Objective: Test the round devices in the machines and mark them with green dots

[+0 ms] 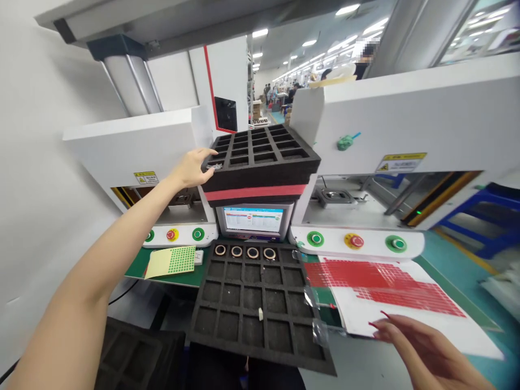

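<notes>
My left hand point(195, 167) reaches to the left front corner of a stack of black foam trays point(260, 176). Its thumb and fingers are apart around that corner, by a crumpled clear piece point(214, 166) that looks like tape. Whether it grips the tray is unclear. At the lower right, over a white sheet, my right hand point(422, 346) has thumb and forefinger apart. Thin red slivers show at those fingertips; I cannot tell whether they are nails or something held. A black foam tray point(252, 295) lies before me, with several dark round parts point(252, 253) with gold-coloured rims in its far row.
Two white press machines flank a small screen point(254, 221); green and red buttons point(355, 241) line their fronts. Red sticker sheets point(377, 279) lie on white paper at right. A yellow sheet with green dots point(173, 261) lies left. More foam trays point(134, 352) sit lower left.
</notes>
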`<state>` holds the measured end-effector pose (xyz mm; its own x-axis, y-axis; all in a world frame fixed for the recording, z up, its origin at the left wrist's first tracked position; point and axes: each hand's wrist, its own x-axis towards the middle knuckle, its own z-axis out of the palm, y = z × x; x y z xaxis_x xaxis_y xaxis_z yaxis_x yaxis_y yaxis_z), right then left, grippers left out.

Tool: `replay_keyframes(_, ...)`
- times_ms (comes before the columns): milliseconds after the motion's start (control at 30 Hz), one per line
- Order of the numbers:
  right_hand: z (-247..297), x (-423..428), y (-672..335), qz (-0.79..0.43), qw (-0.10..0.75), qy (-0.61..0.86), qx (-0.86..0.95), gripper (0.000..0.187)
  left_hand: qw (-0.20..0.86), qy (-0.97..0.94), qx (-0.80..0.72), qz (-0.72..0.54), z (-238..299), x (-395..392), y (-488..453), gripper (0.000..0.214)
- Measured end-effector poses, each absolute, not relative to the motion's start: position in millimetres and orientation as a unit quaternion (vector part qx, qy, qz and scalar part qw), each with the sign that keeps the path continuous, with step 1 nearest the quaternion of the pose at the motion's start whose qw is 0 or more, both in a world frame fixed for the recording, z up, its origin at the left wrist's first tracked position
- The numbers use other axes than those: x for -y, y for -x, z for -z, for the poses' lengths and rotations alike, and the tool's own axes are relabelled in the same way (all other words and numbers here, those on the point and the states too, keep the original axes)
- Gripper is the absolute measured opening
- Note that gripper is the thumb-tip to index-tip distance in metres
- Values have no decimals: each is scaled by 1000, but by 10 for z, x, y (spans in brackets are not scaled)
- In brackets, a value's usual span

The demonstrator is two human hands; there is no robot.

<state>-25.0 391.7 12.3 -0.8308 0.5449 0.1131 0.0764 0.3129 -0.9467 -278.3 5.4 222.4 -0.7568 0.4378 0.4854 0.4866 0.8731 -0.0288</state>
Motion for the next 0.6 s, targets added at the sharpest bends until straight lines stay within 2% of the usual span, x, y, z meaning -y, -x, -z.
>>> replay_keyframes(167,-228,-3891,281,-637,201,184,721,39,235,307,922,14,-2161,-547,2647,55)
replay_keyframes(300,-153,-3846,331,-737,170,188,626,40,203,370,906,34,-1963,-1011,2068,54)
replay_keyframes(433,-68,-3844,350,-773,160,207,578,37,86,439,893,60,-1515,-1148,1403,43)
replay_keyframes(533,-13,-3866,367,-785,151,222,558,38,-46,382,919,87,-1086,-1054,1204,41)
replay_keyframes(600,28,-3852,383,-788,139,228,554,40,-83,310,942,97,-811,-945,1158,40)
